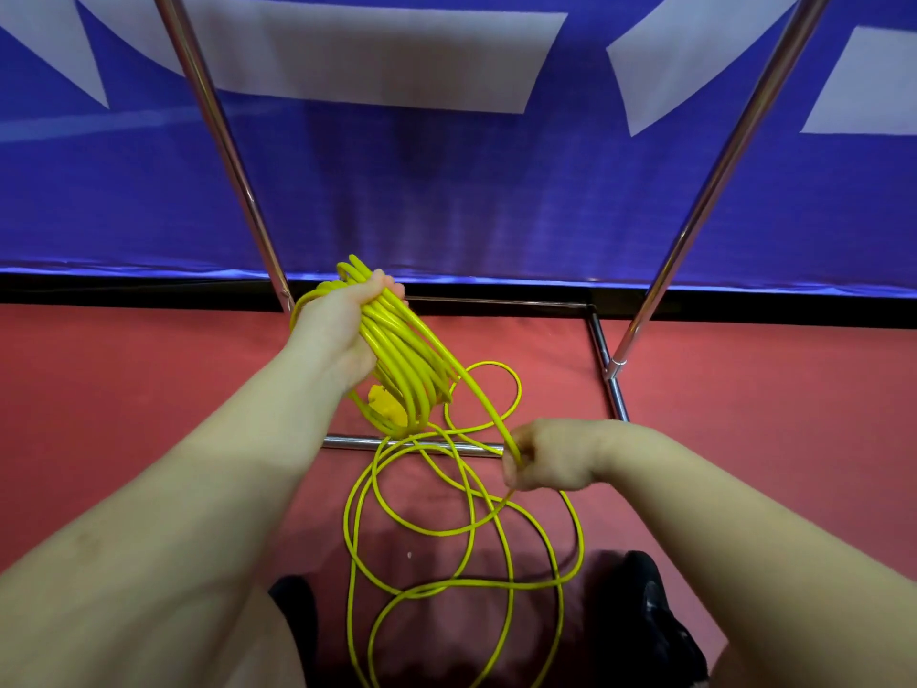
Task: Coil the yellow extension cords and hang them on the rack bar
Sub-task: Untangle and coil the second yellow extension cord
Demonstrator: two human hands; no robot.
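My left hand [342,330] grips a bundle of several loops of yellow extension cord [407,365], held up in front of the rack. A yellow plug end [384,407] hangs at the bottom of the bundle. One strand runs from the bundle down to my right hand [546,456], which is closed around it. The rest of the cord lies in loose loops [446,528] on the red floor between my feet. The rack's two chrome uprights [233,156] [714,191] rise on either side; its top bar is out of view.
The rack's chrome base frame [603,350] lies on the red floor, with one bar [357,442] crossing under the cord. A blue and white banner [446,191] hangs behind. My black shoes [660,618] stand beside the loose loops.
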